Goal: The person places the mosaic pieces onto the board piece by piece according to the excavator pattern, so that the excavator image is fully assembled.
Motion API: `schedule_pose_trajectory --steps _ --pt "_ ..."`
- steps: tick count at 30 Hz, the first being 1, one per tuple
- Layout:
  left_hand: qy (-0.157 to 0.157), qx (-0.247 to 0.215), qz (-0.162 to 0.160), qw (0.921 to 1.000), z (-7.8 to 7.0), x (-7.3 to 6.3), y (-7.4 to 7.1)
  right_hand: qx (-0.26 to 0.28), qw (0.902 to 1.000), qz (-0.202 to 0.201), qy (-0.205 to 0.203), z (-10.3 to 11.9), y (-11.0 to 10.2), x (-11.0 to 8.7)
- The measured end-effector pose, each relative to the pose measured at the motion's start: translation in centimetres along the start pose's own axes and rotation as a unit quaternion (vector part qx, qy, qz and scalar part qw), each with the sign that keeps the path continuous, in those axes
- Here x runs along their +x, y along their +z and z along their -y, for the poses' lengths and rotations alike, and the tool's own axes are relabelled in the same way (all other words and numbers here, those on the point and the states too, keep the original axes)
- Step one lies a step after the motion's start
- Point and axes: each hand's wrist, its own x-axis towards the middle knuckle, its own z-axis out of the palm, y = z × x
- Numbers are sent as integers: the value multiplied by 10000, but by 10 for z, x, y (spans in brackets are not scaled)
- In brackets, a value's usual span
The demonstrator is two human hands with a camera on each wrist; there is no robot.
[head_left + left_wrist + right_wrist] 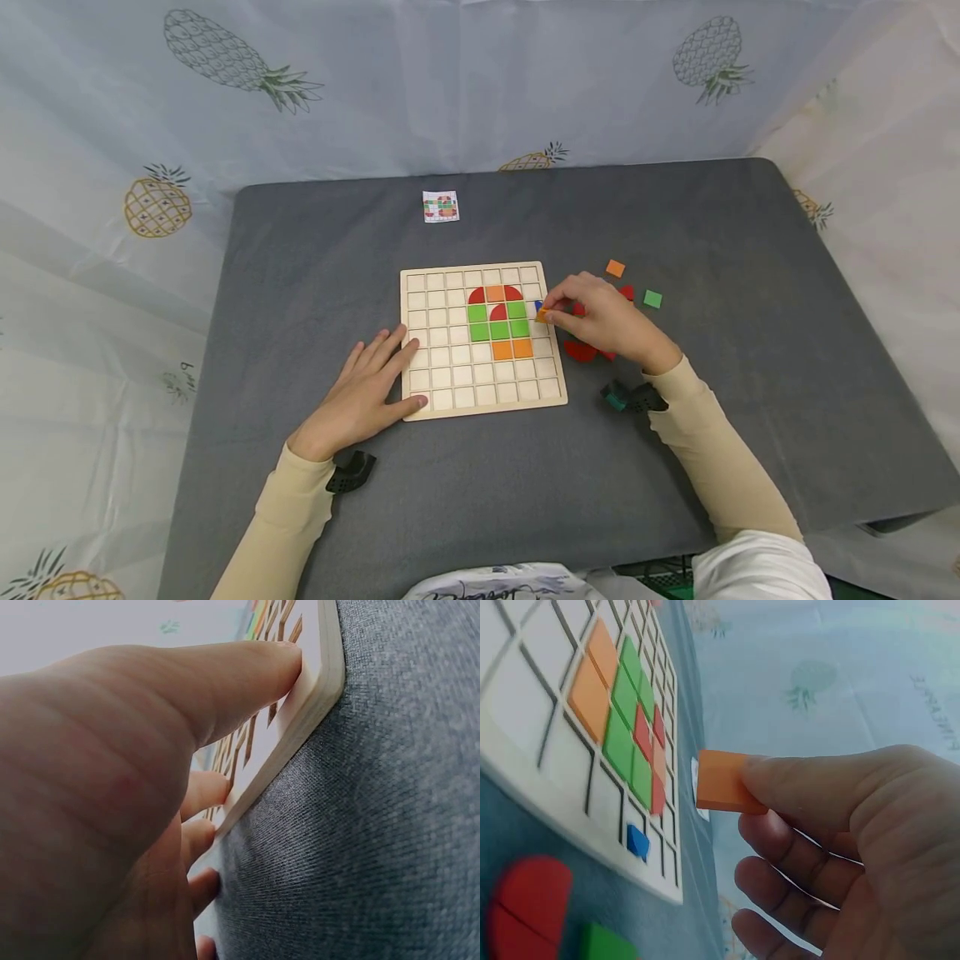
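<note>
Looks like some curtained-off recording nook — pineapple-print curtains (pixel 420 92) around a grey worktop (pixel 315 242), plus a wrist cam (pixel 352 472). Home or lab — can't really tell which.

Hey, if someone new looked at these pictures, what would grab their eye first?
Probably the pale wooden grid board on the dark grey cloth-covered table, with a patch of red, green and orange tiles slightly right of its centre in the head view. Next, the right hand pinching a square-cornered orange tile near the board's right edge, with the left hand resting on the opposite edge.
</note>
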Motion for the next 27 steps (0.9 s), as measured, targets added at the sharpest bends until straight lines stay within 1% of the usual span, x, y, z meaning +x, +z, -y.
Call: schedule_pose_trajectory --steps 5,7,11,15,22,27 --pt "-7 -19 -5 10000 0 0 0 -134 9992 298 -234 5 10 -2" --pt "-10 -29 -7 10000 -1 0 0 -177 9987 408 -249 7 14 -3" --pt "-9 -21 -12 10000 -1 0 0 -191 9980 532 -275 10 20 -5" --pt "-9 -18 -6 10000 -1 0 1 -218 9970 628 -385 10 26 -6" --pt "-31 14 3 10000 0 1 1 -196 9958 861 -244 9 32 -8" --pt "-28 21 -13 10000 0 1 1 -236 9952 943 -108 11 36 -11"
